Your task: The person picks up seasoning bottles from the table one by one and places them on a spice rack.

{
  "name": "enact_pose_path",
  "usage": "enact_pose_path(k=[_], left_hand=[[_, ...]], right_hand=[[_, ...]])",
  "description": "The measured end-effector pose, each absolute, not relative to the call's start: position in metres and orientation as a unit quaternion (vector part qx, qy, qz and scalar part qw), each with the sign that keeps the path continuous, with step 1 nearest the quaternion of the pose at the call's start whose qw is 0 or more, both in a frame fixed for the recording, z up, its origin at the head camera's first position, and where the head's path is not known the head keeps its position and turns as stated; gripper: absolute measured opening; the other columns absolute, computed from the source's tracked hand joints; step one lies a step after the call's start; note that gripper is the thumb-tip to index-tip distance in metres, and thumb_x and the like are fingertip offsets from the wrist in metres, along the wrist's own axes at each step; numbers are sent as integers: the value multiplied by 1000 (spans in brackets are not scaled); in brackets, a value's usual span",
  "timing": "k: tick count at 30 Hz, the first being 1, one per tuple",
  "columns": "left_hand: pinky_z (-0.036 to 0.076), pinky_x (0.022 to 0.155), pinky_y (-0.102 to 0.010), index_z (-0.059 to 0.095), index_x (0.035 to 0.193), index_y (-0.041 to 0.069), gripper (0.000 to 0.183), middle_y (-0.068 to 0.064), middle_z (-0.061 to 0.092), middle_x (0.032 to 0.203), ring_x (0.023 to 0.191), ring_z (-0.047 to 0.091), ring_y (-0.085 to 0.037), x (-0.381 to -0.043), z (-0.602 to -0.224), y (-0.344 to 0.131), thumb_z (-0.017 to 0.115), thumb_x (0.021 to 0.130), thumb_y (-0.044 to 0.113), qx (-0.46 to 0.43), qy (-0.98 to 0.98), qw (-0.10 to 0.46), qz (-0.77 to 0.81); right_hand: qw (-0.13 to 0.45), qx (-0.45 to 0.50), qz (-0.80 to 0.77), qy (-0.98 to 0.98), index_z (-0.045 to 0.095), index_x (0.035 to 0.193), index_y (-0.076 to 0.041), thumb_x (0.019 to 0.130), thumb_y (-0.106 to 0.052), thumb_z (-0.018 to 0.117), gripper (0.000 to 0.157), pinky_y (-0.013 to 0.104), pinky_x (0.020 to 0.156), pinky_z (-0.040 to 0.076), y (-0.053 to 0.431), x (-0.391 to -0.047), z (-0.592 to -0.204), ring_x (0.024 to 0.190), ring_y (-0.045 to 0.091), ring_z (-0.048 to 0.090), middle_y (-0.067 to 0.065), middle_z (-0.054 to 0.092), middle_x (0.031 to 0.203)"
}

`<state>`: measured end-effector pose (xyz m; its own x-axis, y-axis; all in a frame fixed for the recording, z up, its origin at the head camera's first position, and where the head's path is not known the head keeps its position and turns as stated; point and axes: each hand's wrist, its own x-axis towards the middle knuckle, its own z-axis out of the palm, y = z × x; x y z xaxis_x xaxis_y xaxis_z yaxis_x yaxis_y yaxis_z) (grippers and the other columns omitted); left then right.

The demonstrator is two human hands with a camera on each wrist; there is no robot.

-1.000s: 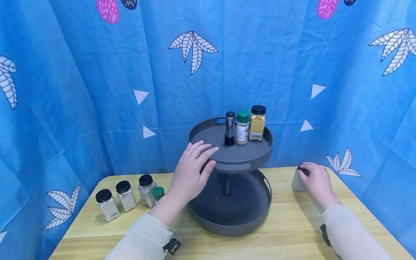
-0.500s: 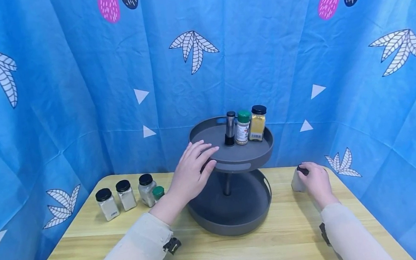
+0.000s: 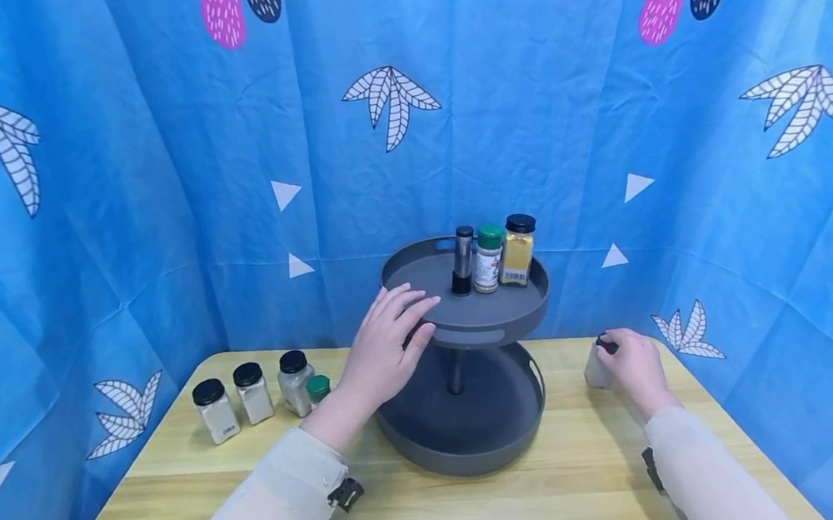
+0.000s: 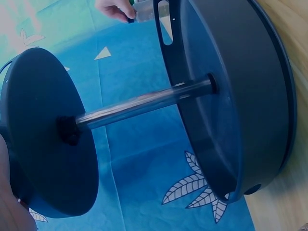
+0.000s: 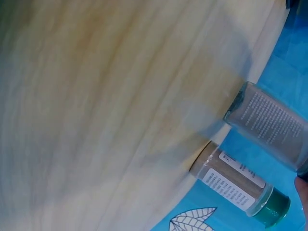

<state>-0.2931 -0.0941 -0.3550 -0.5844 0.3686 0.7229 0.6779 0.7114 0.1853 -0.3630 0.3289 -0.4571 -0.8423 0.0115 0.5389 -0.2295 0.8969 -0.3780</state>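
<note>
A dark grey two-tier round stand (image 3: 465,456) stands mid-table. My left hand (image 3: 380,347) is at the left rim of its upper tray, fingers extended loosely over the edge. On that tray are a slim black-capped grinder (image 3: 463,262), a green-capped spice jar (image 3: 487,266) and a black-capped jar of yellow powder (image 3: 516,254). Far to the right, my right hand (image 3: 639,368) pinches the black lid of a square spice jar (image 3: 596,370). The right wrist view shows this jar's greyish-brown contents and printed text (image 5: 272,126). Beside it stands a green-capped jar (image 5: 231,180), which my hand hides from the head view.
Several jars stand at the table's left: two black-capped white ones (image 3: 218,415) (image 3: 254,395), a black-capped grey one (image 3: 296,387) and a green-capped one (image 3: 318,388) partly behind my left wrist. A blue patterned curtain (image 3: 394,187) hangs around the wooden table (image 3: 515,502).
</note>
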Motion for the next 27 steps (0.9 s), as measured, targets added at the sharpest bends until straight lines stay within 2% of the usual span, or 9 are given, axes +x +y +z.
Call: enact_pose_path(k=[8, 15, 22, 27], left_hand=[[16, 123, -46, 59, 141, 24, 41, -4, 56, 142, 144, 37, -21, -293, -356, -94, 46, 106, 42, -304, -862, 338, -224], [18, 123, -48, 59, 140, 23, 41, -4, 56, 142, 143, 38, -22, -292, -355, -94, 46, 106, 42, -303, -861, 339, -226], [18, 123, -48, 59, 140, 23, 45, -4, 56, 142, 143, 39, -22, -290, -355, -94, 41, 107, 46, -305, -860, 342, -223], [20, 122, -50, 60, 139, 22, 43, -5, 57, 141, 142, 39, -22, -291, -355, -94, 43, 107, 44, -306, -858, 346, -227]], right_hand=[[267, 47, 212, -939, 69, 111, 12, 89, -8, 70, 29, 59, 88, 52, 329, -363, -457, 104, 49, 63, 31, 66, 114], [245, 44, 218, -944, 69, 112, 11, 90, -10, 69, 30, 59, 87, 53, 332, -362, -455, 105, 50, 63, 31, 66, 116], [251, 45, 220, -941, 71, 110, 9, 89, -11, 69, 29, 58, 85, 54, 335, -356, -447, 102, 49, 64, 29, 67, 114], [251, 48, 230, -939, 72, 111, 8, 90, -11, 70, 28, 58, 83, 55, 334, -351, -436, 103, 49, 64, 29, 68, 113]])
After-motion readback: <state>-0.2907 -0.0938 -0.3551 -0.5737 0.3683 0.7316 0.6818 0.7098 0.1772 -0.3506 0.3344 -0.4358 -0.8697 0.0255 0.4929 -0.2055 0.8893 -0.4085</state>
